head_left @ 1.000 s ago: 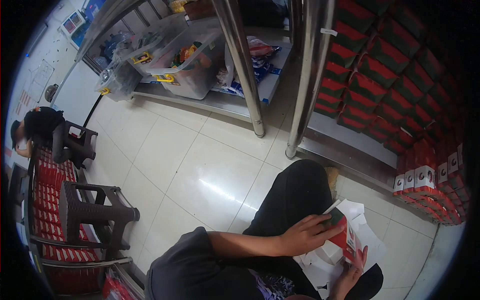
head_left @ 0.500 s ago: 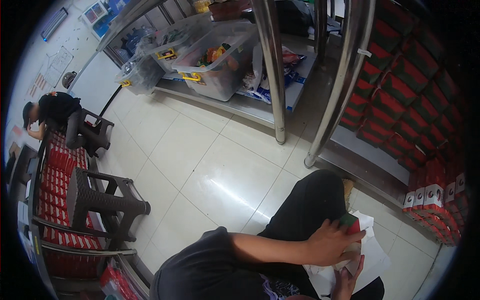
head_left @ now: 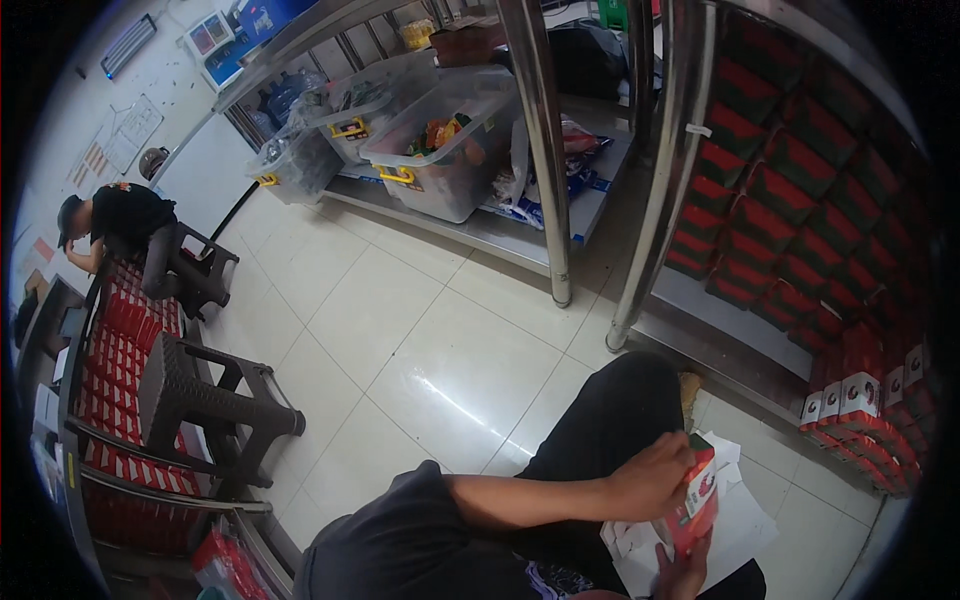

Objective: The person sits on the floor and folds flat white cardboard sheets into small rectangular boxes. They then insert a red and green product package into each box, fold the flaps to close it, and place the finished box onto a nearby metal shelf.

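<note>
A small red carton with a white label panel and green edges is tilted between my two hands above my lap. My left hand is closed at its upper end, the fingers curled against the edge. Around the lower end, my right hand grips the carton, with thumb and fingers on either side. White paper sheets lie spread beneath and beside the carton. What the left fingertips press on is partly hidden.
Red and green boxes fill a metal rack at the right, and more cartons are stacked low there. Clear plastic bins stand on a shelf ahead. A dark stool and a seated person are at the left.
The carton has turned so its white label panel now shows. My left fingers, spread over it before, have curled in at its upper end. The view has shifted slightly.
</note>
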